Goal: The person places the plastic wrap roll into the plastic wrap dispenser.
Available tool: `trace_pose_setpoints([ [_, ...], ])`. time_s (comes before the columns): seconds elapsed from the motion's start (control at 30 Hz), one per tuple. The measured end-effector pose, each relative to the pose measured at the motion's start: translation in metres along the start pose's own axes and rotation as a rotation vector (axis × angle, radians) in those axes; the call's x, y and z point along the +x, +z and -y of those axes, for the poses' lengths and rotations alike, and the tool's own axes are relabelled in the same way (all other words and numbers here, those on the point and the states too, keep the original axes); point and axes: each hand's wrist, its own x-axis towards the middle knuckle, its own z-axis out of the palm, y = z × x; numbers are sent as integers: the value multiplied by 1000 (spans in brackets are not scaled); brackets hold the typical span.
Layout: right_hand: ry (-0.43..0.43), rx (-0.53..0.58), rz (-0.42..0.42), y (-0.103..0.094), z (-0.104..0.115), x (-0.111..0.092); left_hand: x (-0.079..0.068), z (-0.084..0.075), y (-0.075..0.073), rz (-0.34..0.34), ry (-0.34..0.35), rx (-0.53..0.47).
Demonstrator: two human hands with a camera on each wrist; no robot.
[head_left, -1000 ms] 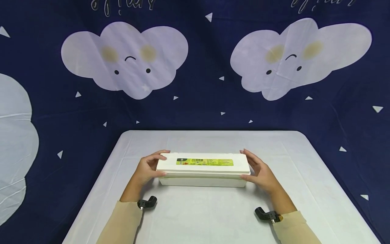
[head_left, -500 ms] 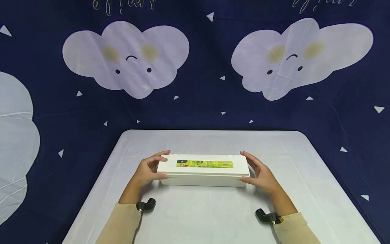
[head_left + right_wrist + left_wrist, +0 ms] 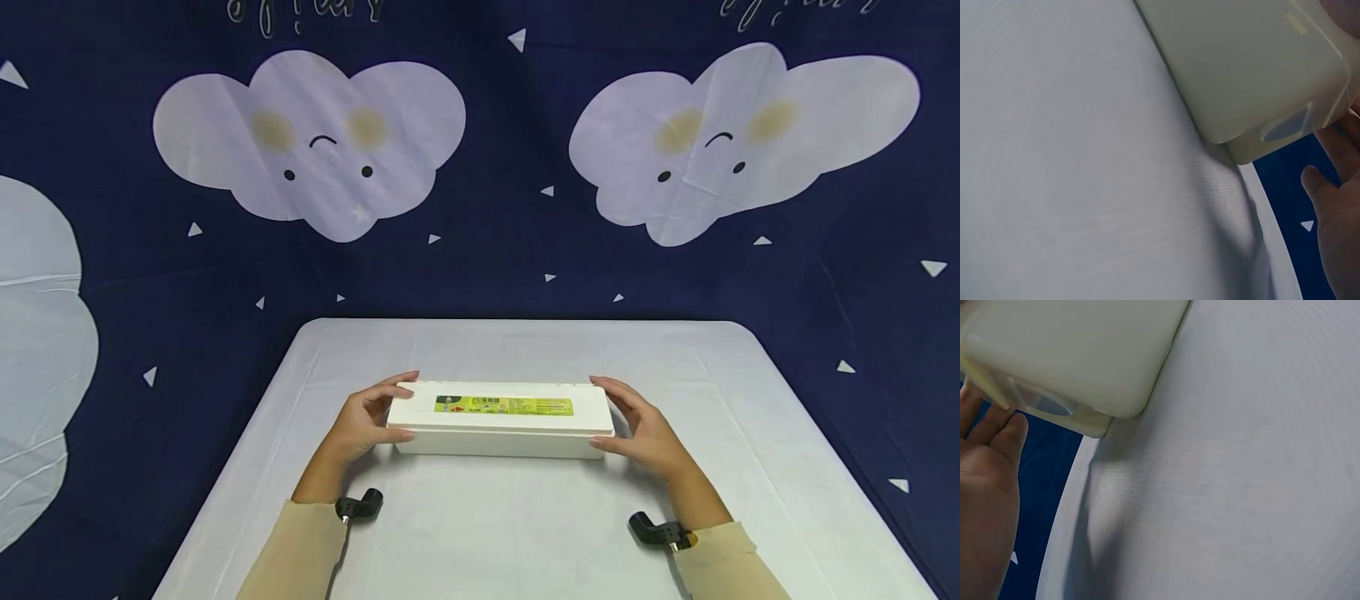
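A long white cling film box [image 3: 495,445] lies across the table, its lid down along the front. On the lid is a yellow-green label [image 3: 504,406] with printed characters. My left hand [image 3: 358,422] grips the box's left end, thumb at the front edge and fingers over the top and back. At the opposite end my right hand [image 3: 643,423] holds it the same way, thumb on the front. Both wrist views show the box's rounded end from close by, with a notch in the side; the fingertips of the left hand [image 3: 988,481] are partly hidden behind it.
The box stands on a table with a white cloth [image 3: 495,533]. Behind it hangs a dark blue curtain [image 3: 495,258] printed with clouds and small triangles. Each wrist carries a black camera mount, the left mount [image 3: 360,505] and the right mount [image 3: 658,531].
The lid's front edge has come down, and the gap under it has closed. Both hands keep their places at the ends, the thumbs lowering slightly with the lid.
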Motion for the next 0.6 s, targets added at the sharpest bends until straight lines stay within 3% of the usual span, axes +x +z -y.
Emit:
trace_pose_setpoints([
  [0.23,35,14,1,1,2,0,-1,0,0,-9,-22,29],
  [0.6,15,29,2,0,3,-1,-4,-3,4,-8,-137,35],
])
